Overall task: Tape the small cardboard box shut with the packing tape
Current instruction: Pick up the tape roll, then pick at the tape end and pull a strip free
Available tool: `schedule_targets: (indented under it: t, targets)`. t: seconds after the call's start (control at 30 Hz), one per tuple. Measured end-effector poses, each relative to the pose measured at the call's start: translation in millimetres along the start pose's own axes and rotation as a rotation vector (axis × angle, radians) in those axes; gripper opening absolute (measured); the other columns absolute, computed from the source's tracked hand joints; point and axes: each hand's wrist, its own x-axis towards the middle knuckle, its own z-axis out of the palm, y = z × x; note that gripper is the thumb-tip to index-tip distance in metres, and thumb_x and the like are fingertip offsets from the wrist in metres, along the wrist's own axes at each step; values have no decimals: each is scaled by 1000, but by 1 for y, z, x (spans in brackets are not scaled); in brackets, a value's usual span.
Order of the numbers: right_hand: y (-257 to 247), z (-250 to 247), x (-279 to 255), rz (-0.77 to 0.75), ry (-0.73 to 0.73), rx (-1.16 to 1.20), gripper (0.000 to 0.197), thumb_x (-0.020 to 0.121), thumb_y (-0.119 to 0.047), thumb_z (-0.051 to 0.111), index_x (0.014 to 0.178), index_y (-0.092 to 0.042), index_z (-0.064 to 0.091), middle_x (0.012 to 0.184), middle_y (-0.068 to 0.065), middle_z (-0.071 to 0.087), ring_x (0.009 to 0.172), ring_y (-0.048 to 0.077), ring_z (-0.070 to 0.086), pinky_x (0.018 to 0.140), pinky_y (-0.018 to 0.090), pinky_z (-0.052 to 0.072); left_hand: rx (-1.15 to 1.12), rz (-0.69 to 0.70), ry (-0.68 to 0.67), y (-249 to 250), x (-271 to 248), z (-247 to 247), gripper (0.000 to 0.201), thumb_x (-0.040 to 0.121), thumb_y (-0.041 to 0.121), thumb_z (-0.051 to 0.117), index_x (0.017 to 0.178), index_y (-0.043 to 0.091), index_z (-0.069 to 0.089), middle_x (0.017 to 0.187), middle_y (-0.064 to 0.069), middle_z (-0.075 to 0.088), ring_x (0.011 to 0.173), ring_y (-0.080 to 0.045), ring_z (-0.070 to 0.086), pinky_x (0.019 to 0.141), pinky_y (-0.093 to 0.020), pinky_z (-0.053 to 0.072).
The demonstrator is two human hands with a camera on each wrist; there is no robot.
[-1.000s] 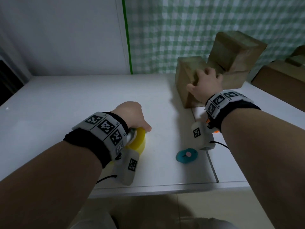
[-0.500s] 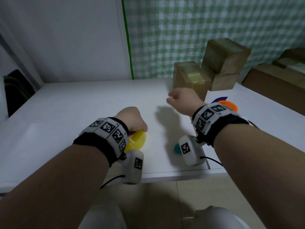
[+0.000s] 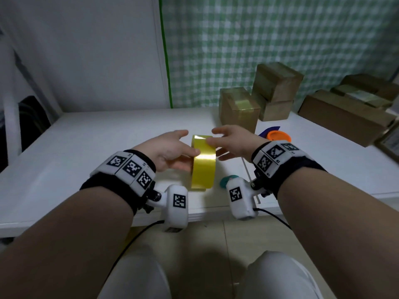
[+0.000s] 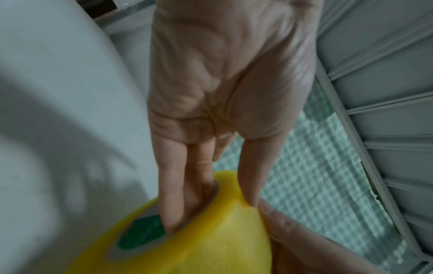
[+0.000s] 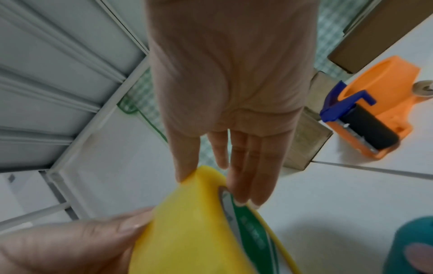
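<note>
A yellow packing tape roll [image 3: 203,165] stands on edge above the white table [image 3: 103,139], held between both hands. My left hand [image 3: 172,149] grips it: two fingers [image 4: 187,194] sit inside the core and the thumb presses the outer face. My right hand [image 3: 228,143] touches the roll [image 5: 192,231] with its thumb on the outer face and straight fingers [image 5: 248,176] along the right side. The small cardboard box [image 3: 238,108], with a strip of tape on top, stands behind the hands at the back right, untouched.
An orange and blue tape dispenser [image 3: 277,136] lies right of the box. A teal round object [image 3: 225,181] lies under my right wrist. Two stacked boxes [image 3: 276,89] and a long box [image 3: 345,117] stand at the back right. The table edge runs just below my wrists.
My right hand left the box and came back to the roll. My left hand lifted the roll off the table and turned it on edge.
</note>
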Motion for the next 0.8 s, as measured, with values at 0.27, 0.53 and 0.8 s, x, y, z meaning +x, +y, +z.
schedule_targets:
  t: [0.27,0.53,0.8]
  targets:
    - [2,16,-16,-39,-41,36,52,92,-15,60,141,-14,44,113,13,60,91,26,63,85,37,56,179,26,70,-4,-9,-2,66,82,15,70,139,29,41,114,-5,63,94,-20,61,68,-30,54]
    - [6,21,-20,-73,20,38,47,92,-16,59,138,-15,47,111,14,60,87,27,65,84,39,57,392,340,339,-5,-11,3,33,77,14,75,109,12,70,108,-3,60,97,-18,55,80,-26,42]
    - [9,21,-20,-149,94,-43,41,89,-20,64,128,-17,57,114,14,61,82,25,65,76,35,59,611,431,463,-1,-10,9,7,82,12,69,85,8,73,64,11,51,66,-11,48,68,-23,35]
